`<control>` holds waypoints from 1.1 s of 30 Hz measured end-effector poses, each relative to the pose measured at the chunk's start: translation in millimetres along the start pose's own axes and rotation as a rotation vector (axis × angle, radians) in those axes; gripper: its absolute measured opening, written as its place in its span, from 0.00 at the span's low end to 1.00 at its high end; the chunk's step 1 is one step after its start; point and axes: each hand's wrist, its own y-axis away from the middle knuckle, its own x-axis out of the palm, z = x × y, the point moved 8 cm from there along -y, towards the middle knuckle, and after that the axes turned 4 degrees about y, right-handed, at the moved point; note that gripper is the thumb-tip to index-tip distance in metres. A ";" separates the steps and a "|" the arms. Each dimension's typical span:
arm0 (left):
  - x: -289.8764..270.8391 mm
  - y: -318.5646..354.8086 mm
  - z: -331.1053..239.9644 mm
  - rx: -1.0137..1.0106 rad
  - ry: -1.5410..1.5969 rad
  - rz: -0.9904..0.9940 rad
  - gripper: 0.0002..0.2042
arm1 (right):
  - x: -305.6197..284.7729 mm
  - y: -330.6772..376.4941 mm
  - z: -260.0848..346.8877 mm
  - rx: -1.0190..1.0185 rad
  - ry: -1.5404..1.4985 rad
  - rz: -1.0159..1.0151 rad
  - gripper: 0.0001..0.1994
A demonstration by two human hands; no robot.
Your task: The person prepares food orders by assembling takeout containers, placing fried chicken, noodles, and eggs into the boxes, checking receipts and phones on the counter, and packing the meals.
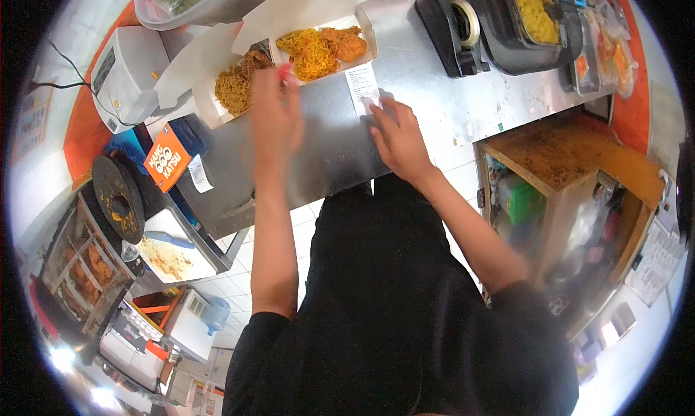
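Observation:
Two open white takeaway boxes stand side by side on the steel counter. The left box holds brown noodles and a dark brown piece of food. Yellow noodles and a golden fried piece fill the right box. My left hand, smeared by motion, is over the left box's front right side, its fingers closed at a small red thing too blurred to name. My right hand has loosely curved fingers apart, fingertips at the lower end of a printed paper receipt.
A black tape dispenser and a dark tub of yellow food stand at the back right. Left are a white printer-like machine, an orange carton and a white cutting board with a blue-handled knife. An open wooden cabinet stands right.

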 end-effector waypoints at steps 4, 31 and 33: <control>59.2 68.3 -58.9 0.190 0.170 0.413 0.12 | 4.2 28.6 -11.4 0.331 -0.533 0.273 0.19; 91.7 171.7 -117.8 -0.080 -0.017 0.890 0.27 | -112.6 100.0 -314.1 1.063 -1.330 -0.650 0.24; 99.2 160.3 -119.7 -0.072 -0.161 0.846 0.27 | -123.1 75.9 -341.4 1.112 -1.544 -0.746 0.31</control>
